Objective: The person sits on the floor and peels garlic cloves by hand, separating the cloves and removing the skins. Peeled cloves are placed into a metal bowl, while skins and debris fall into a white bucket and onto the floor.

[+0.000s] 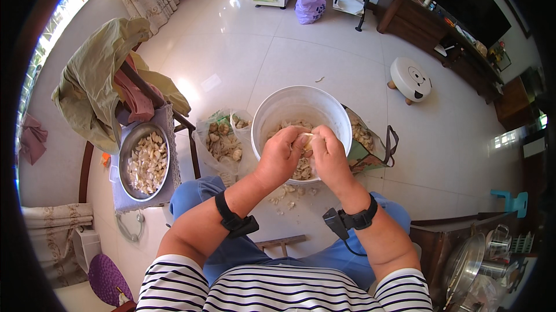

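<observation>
Over a white plastic bucket (299, 95), my left hand (283, 149) and my right hand (330, 151) meet, both pinching a pale garlic clove (309, 139). Fingers hide part of the clove. Garlic skins (303, 171) lie inside the bucket below my hands. To the left, a clear plastic bag (223, 142) holds garlic bulbs and loose skins. Farther left, a round metal basin (123, 155) full of peeled-looking garlic cloves (147, 162) rests on a cloth-covered chair (171, 138). A patterned shopping bag (369, 155) with more garlic stands against the bucket's right side.
Clothes (95, 82) hang over the chair's back. Scraps of skin (286, 195) litter the tiled floor before my knees. A white round stool (410, 78) stands at right, a purple bag (309, 6) at the far side. Metal pots (469, 255) sit at lower right.
</observation>
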A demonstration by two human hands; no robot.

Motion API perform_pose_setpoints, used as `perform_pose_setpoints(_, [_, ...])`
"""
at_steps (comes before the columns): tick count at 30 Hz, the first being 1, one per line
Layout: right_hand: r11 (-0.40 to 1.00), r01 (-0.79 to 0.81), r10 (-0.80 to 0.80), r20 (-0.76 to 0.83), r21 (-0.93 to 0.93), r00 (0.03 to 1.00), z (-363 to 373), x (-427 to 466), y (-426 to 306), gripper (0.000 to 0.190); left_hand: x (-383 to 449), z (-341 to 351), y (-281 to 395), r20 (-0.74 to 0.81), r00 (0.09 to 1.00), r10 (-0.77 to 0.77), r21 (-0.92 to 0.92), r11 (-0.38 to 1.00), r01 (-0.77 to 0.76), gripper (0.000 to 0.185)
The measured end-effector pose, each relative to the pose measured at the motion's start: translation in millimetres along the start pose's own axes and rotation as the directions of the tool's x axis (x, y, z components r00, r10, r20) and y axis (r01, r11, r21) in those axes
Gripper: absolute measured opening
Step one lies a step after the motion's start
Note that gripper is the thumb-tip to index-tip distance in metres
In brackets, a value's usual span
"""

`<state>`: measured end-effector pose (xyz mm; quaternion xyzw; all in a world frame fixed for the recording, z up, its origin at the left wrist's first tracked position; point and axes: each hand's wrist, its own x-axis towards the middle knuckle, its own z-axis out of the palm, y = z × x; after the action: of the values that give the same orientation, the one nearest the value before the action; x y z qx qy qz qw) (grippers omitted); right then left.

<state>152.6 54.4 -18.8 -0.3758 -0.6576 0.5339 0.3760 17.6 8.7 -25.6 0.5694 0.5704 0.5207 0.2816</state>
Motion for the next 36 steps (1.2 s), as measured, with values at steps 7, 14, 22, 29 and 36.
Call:
perform_pose_setpoints(7, [0.977,-0.082,0.089,-0.029,0.196,0.996,6.8,-1.6,4.0,0.017,5.1,-1.6,5.7,-0.015,0.993,-0.114,-0.13,0.985,0.111,0.019])
perform_pose_setpoints(14, [0.719,-0.394,0.335,0.211,0.573,0.918,-6.9,9.9,-15.9,0.015,8.7,-12.1,1.8,0.154,0.943,-0.295,-0.504,0.797,0.332,0.028])
perform_pose_setpoints(22, [0.717,-0.409,0.35,0.215,0.565,0.912,-15.2,10.9,-19.4,0.016,9.7,-17.9,6.7,0.236,0.911,-0.339,-0.546,0.729,0.413,0.028])
perform_pose_setpoints(29, [0.933,-0.324,0.274,0.274,0.158,0.922,-22.9,10.6,-27.2,0.025,11.8,-21.7,13.4,0.333,0.913,-0.236,-0.329,0.878,0.347,0.034])
perform_pose_setpoints(36, [0.93,-0.298,0.255,0.205,0.214,0.945,-21.3,9.8,-19.1,0.023,11.5,-23.7,17.2,0.452,0.844,-0.29,-0.609,0.591,0.529,0.04])
